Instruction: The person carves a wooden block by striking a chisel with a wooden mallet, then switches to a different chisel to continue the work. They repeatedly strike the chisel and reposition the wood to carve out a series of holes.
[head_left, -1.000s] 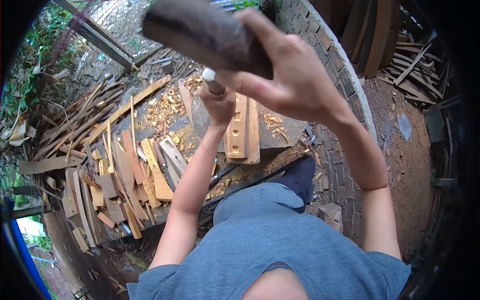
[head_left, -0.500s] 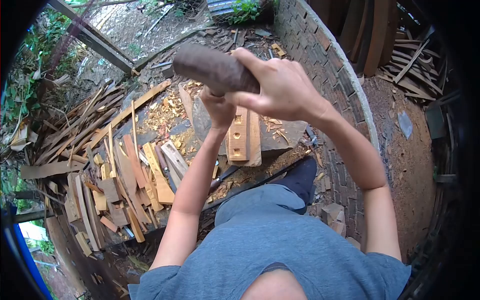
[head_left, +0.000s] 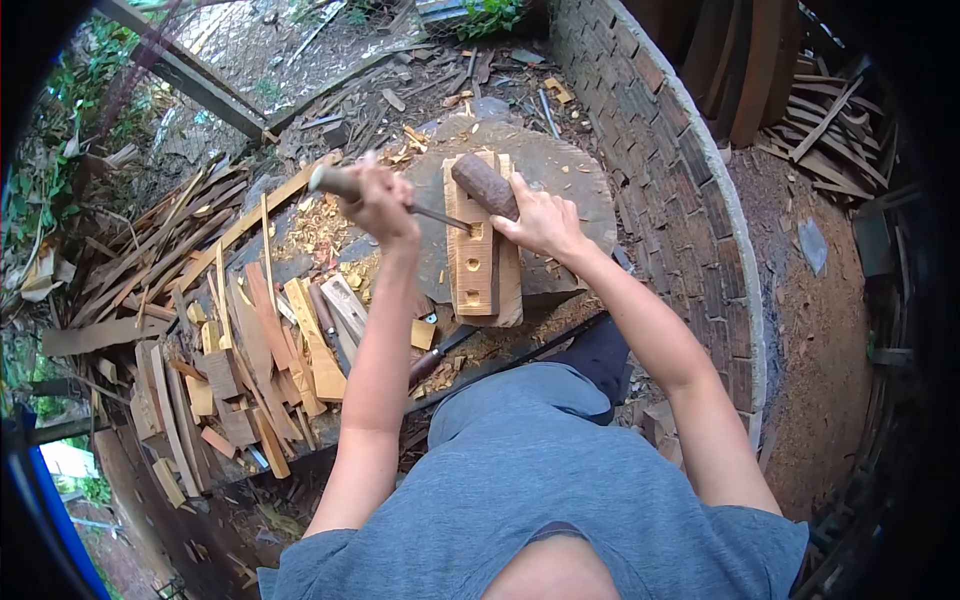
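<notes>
My left hand is wrapped round the handle of a chisel, which leans over to the left. The blade's tip is in a square hole of a wooden block that has several such holes cut along it. In my right hand is a dark, thick wooden mallet, its head low over the block's right side. Another board lies under and beside the block. Both rest on a round tree stump. Fingers hide the mallet's grip.
Several wood offcuts and tools lie to the left, among them a dark-handled chisel near my legs. Yellow chips cover the ground left of the stump. A curved brick wall runs along the right.
The mallet has come down from high in front of my face to beside the block. The chisel's handle has tilted left, and the stump and holes are now in plain view.
</notes>
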